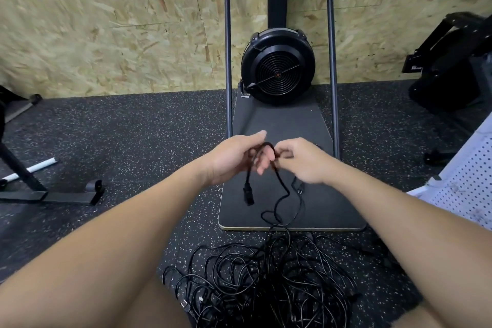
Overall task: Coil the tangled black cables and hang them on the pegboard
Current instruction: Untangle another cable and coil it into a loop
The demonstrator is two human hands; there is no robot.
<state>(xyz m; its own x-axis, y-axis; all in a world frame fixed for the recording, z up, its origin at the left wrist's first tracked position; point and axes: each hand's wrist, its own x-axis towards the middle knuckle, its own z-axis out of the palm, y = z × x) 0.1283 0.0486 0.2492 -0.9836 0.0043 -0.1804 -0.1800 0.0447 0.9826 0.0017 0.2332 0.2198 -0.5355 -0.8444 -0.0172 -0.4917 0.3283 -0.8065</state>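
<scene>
Speckled rubber floor, chipboard wall, tangled black cables

1. The wall of pale chipboard looks rough, with pressed wood flakes showing all over its matt face.
2. The dark rubber floor with white speckles has a grainy, dull finish.
3. The flat black platform board is smooth and matt, and a pale wooden edge shows along its near rim.
4. The round black plastic fan housing has a slight sheen on its ribbed grille.
5. The thin dark metal tube frame is smooth with a satin finish.
6. The tangled black rubbery cables gleam faintly.
7. The white perforated pegboard looks hard, smooth and matt.
</scene>
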